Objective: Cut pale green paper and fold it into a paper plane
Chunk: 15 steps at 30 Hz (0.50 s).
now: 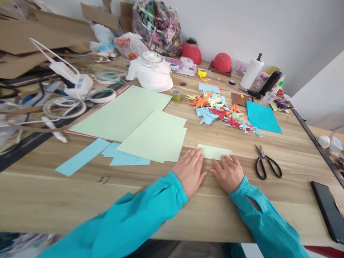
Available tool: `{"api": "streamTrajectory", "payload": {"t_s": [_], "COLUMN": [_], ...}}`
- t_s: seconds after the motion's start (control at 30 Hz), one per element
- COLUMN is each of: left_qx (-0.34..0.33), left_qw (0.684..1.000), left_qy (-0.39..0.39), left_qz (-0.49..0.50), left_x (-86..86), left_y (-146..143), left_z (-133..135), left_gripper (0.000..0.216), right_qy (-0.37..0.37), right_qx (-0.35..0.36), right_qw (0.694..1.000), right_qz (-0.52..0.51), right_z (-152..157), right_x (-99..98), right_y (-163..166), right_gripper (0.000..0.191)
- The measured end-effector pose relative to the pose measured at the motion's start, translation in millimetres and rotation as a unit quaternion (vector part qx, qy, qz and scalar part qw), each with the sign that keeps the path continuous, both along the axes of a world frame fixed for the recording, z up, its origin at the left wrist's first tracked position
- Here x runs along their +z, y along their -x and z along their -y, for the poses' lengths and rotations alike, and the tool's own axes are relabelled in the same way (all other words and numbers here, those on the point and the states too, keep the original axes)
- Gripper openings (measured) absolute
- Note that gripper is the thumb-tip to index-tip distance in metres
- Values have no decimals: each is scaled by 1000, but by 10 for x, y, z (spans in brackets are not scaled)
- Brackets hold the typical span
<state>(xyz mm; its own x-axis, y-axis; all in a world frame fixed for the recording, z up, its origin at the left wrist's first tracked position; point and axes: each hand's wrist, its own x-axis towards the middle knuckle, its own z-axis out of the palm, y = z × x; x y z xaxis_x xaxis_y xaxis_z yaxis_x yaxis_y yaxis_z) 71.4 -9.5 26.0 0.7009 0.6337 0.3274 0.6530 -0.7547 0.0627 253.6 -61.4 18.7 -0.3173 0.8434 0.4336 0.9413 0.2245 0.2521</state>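
Note:
A small pale green strip of paper [214, 152] lies flat on the wooden table in front of me. My left hand [190, 171] rests flat at its left end, fingers stretched out. At the strip's lower right edge lies my right hand [228, 173], its fingers spread and touching the paper. Just left of my left hand are larger pale green sheets [156, 138], partly over light blue paper pieces [129, 157]. Black-handled scissors [264, 163] lie slightly open to the right of my right hand.
Folded paper cranes [215, 109] in several colours are heaped behind the strip, beside a turquoise sheet [263, 116]. A phone [328, 211] lies near the right edge. Coiled white cable [64, 107] and a glue gun [77, 84] crowd the left. A measuring tape [202, 73] sits at the back.

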Motion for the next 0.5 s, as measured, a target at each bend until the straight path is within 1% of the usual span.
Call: {"api": "streamTrajectory", "payload": {"t_s": [0.07, 0.1, 0.2, 0.27, 0.37, 0.5], "left_qx": [-68, -82, -71, -64, -59, -56], "left_qw": [997, 995, 996, 996, 996, 996], "left_qy": [32, 47, 58, 56, 55, 54], "left_qz": [2, 2, 18, 26, 30, 32], "left_x": [-64, -112, -248, -293, -286, -244], "left_y": [-116, -164, -242, -250, -246, -255], "left_z": [16, 26, 51, 58, 59, 58], "left_gripper": [58, 60, 63, 60, 55, 51], "right_qy": [6, 8, 9, 8, -2, -30], "right_qx": [-4, -7, -26, -43, -55, -73], "right_qw": [1000, 1000, 1000, 999, 997, 995], "right_qz": [2, 3, -11, -32, -54, -59], "right_z": [6, 10, 29, 43, 60, 96], "right_x": [19, 28, 54, 68, 92, 126], "right_y": [28, 40, 71, 83, 81, 24], "right_gripper": [33, 31, 25, 23, 20, 17]}}
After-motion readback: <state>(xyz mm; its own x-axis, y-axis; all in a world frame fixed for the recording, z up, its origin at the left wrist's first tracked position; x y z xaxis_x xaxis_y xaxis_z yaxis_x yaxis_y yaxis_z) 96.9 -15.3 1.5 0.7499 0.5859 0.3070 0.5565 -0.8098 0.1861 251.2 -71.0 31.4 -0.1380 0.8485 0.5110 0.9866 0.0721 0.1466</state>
